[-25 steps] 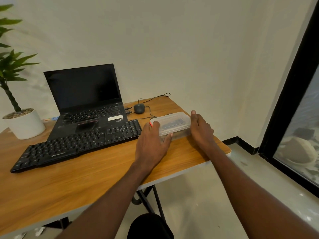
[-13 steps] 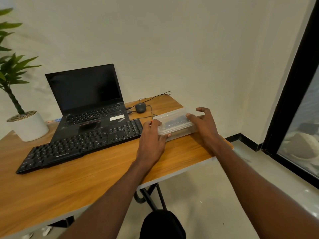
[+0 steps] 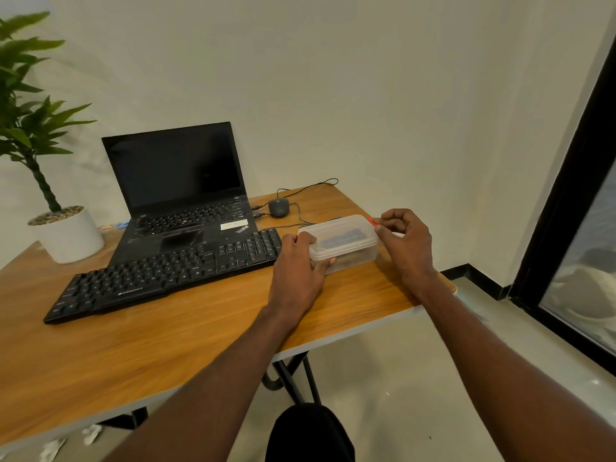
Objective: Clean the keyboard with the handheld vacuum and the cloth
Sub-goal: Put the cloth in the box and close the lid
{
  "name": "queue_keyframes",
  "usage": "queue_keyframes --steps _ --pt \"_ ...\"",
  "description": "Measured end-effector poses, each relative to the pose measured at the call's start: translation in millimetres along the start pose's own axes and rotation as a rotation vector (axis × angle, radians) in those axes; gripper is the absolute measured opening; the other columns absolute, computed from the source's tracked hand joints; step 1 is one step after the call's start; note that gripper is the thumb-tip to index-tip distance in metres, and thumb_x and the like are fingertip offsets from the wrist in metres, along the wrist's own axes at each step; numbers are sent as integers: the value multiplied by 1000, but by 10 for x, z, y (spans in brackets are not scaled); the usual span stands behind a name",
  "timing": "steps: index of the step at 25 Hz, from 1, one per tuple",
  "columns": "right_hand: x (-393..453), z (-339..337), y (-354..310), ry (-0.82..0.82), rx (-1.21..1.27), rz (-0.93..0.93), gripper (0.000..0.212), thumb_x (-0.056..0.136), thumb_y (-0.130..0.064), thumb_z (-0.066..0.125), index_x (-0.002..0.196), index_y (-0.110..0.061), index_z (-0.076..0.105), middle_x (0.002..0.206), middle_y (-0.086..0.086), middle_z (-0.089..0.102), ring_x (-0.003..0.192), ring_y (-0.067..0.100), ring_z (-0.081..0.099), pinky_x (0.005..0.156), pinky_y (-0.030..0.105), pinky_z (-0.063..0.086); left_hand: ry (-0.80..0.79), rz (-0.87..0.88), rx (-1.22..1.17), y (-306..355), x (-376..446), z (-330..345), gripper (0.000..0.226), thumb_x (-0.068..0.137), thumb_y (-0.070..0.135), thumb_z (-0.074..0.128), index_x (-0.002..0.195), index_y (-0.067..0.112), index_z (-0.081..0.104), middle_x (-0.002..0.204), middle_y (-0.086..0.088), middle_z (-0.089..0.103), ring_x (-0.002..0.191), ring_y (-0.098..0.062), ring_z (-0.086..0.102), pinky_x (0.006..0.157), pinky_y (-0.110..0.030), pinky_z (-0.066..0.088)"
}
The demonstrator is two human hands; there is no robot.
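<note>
A black keyboard [image 3: 166,273] lies slanted on the wooden table [image 3: 166,338], in front of an open black laptop [image 3: 180,195]. Right of the keyboard stands a clear plastic box [image 3: 340,243] with its lid on and red clips at both ends; something dark and grey shows dimly inside. My left hand [image 3: 298,270] grips the box's left end, thumb on the front wall. My right hand [image 3: 405,240] pinches the red clip at the box's right end. No vacuum or cloth is plainly visible.
A wired mouse [image 3: 278,207] with looping cables sits behind the box. A potted plant [image 3: 65,233] in a white pot stands at the table's far left. The table's right edge lies just beyond my right wrist; a dark-framed window [image 3: 566,211] is further right.
My right hand has moved from flat against the box's right side, over the lid, to pinching the red clip at its right end. My left hand has kept its hold on the left end.
</note>
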State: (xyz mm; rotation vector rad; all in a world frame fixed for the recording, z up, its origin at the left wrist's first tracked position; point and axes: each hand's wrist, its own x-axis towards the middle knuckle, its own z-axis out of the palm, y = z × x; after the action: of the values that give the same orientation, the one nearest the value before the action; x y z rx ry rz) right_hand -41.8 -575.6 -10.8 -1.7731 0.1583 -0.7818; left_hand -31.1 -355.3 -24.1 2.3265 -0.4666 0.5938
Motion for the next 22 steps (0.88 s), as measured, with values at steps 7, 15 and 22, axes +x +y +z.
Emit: queue_keyframes --steps 7,15,22 --pt "-22 72 -28 3 -119 27 37 94 -31 73 127 -20 58 113 -5 66 99 10 63 80 19 52 -4 -24 21 41 -4 24 71 93 50 75 146 17 42 142 -3 44 125 -18 51 97 -27 45" --pt "-53 97 -9 -14 -246 -14 44 97 -51 63 122 -16 69 111 -3 70 100 14 64 83 28 55 37 -99 86 8 24 25 63 88 59 76 128 19 49 120 3 55 106 -12 53 82 -26 46" --pt "98 234 -68 131 -197 -23 44 95 -40 68 132 -17 66 119 -3 68 106 10 60 90 26 50 63 30 34 15 278 177 52 103 43 60 140 10 46 131 -5 49 116 -16 47 97 -31 50"
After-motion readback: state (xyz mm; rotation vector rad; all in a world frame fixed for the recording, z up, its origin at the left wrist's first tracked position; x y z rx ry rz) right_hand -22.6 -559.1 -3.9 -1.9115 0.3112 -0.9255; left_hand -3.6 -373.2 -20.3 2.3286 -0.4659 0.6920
